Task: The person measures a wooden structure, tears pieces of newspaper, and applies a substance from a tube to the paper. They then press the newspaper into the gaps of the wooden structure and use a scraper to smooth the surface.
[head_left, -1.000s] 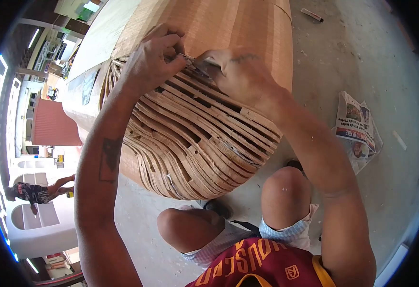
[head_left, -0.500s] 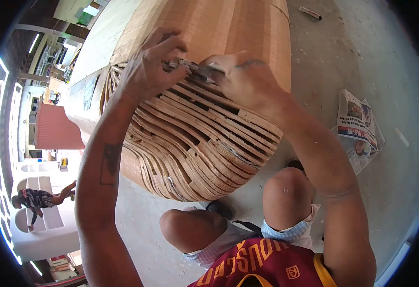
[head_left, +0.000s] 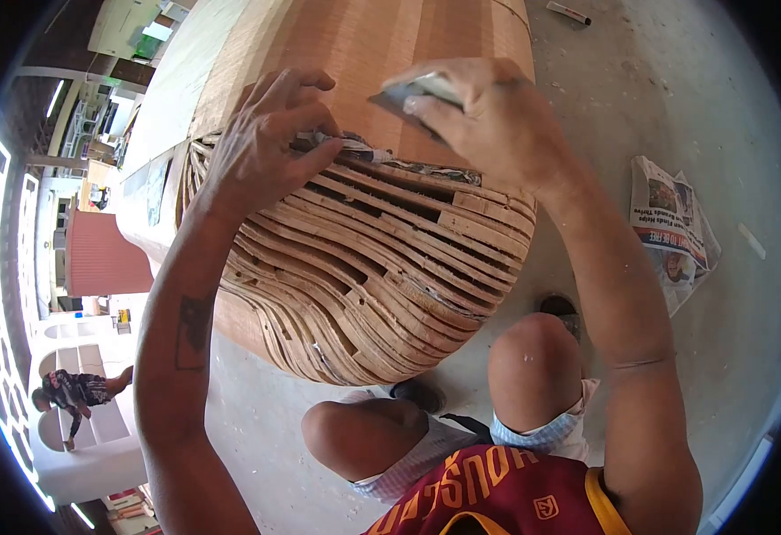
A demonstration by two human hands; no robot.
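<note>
A large curved wooden form (head_left: pixel 381 53) has its near end built of stacked, wavy plywood layers (head_left: pixel 355 259) with gaps between them. Crumpled newspaper (head_left: pixel 365 152) is tucked into the top gap, along the edge of the smooth panel. My left hand (head_left: pixel 270 134) is bent over the left part of that paper, thumb and fingers closed around it. Raised above the panel to the right, my right hand (head_left: pixel 488 107) grips a putty knife (head_left: pixel 399 100) with a flat metal blade, apart from the paper. Its handle is mostly hidden in my palm.
Newspaper sheets (head_left: pixel 671 223) lie on the concrete floor at right, with a marker-like tube (head_left: pixel 569 12) farther off. My knees (head_left: pixel 537 383) are close below the form. At far left a person (head_left: pixel 78 392) bends over a white curved piece, near a pink ribbed block (head_left: pixel 105 254).
My right hand has lifted the putty knife up and away from the gap, exposing more tucked newspaper there. My left hand stays at the paper. The view has shifted slightly.
</note>
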